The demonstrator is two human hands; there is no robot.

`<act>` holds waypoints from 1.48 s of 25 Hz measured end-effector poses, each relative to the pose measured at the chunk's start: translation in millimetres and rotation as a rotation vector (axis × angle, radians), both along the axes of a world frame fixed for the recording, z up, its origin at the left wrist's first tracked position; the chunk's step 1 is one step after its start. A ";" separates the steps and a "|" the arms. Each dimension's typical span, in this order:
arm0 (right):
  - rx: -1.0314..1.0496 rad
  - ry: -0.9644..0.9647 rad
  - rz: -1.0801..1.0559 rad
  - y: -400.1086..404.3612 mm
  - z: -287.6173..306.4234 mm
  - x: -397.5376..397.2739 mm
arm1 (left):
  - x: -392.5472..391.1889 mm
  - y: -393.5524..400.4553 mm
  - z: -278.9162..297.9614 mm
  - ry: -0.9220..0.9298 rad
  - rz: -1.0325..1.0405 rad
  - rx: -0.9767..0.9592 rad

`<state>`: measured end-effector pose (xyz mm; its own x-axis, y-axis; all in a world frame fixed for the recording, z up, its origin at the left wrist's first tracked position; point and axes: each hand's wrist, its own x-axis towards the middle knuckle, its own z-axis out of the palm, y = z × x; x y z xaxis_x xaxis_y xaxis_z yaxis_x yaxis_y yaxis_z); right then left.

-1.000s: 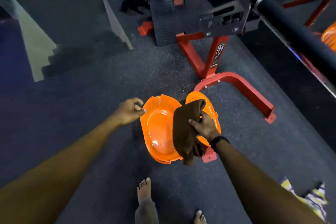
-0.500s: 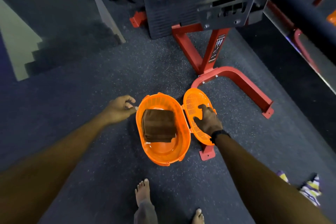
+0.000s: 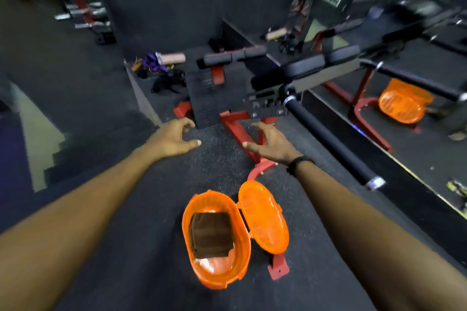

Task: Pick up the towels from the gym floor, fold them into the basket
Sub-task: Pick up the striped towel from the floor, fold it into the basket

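Your left hand (image 3: pixel 174 137) and right hand (image 3: pixel 271 142) are both loose and holding nothing out front, since the folded towel (image 3: pixel 211 235) already sits in the basket (image 3: pixel 188 225) – lid (image 3: pixel 264 217) flopped open beside it, so probably ready for more.

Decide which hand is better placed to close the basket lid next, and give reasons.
Right hand, probably: the lid hangs open on the basket's right side, under that arm. Left hand is empty too, but farther across.
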<state>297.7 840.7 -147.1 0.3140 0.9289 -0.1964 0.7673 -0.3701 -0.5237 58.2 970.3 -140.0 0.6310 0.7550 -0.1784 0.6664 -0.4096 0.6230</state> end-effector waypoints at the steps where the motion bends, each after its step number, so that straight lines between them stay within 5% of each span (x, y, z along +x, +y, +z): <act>1: 0.048 -0.021 0.005 1.8 32.2 3.0 | 3.8 2.5 30.9 -0.027 -0.003 0.048; 7: 0.292 -0.157 -0.023 -18.8 211.3 25.9 | 29.1 -5.5 195.7 -0.222 0.006 0.281; 14: 0.403 -0.261 -0.102 -74.2 306.6 51.0 | 65.4 -36.5 278.0 -0.303 -0.067 0.387; 25: 0.373 -0.361 -0.410 -240.4 342.5 118.5 | 194.0 -138.8 320.8 -0.365 -0.365 0.366; 37: 0.272 -0.395 -0.907 -579.9 347.6 170.5 | 368.4 -421.9 318.0 -0.411 -0.837 0.309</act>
<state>468.2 260.8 200.4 0.9169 0.3068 0.2552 0.3933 -0.8034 -0.4472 426.6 548.4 178.0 0.9523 0.0119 0.3048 -0.1583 -0.8350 0.5270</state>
